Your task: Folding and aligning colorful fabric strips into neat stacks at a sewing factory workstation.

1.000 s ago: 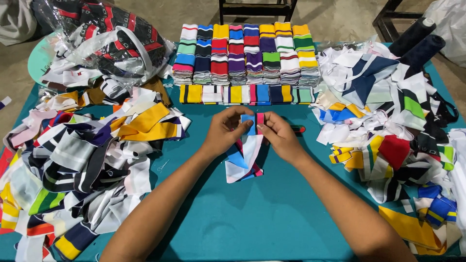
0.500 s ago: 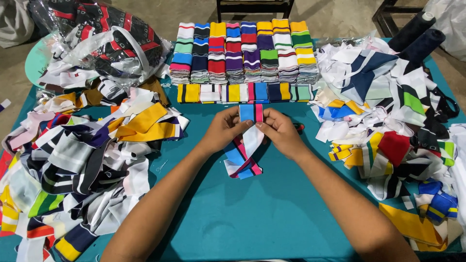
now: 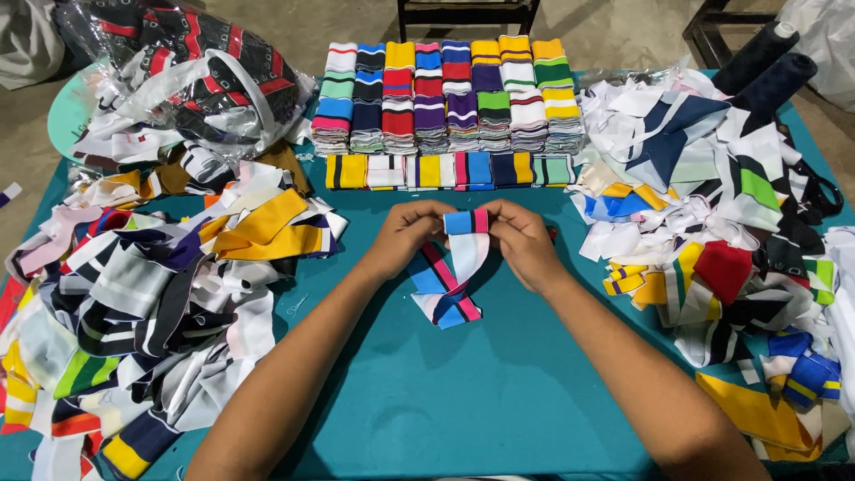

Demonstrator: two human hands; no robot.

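Covering teal table (image 3: 463, 419), seemingly fabric strips (image 3: 151, 294).

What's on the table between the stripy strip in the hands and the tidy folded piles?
In the head view, only bare teal table separates the striped strip from the row of folded pieces fronting the stacks.

Clear plastic bag (image 3: 191, 76), table's far-left

This is looking like a small garment workshop: loose striped knit strips (image 3: 151, 294) are heaping up at nine o'clock, folded stacks (image 3: 445, 98) are sitting sorted at twelve, and what are probably thread cones (image 3: 766, 58) are standing at two on the teal table (image 3: 463, 401).
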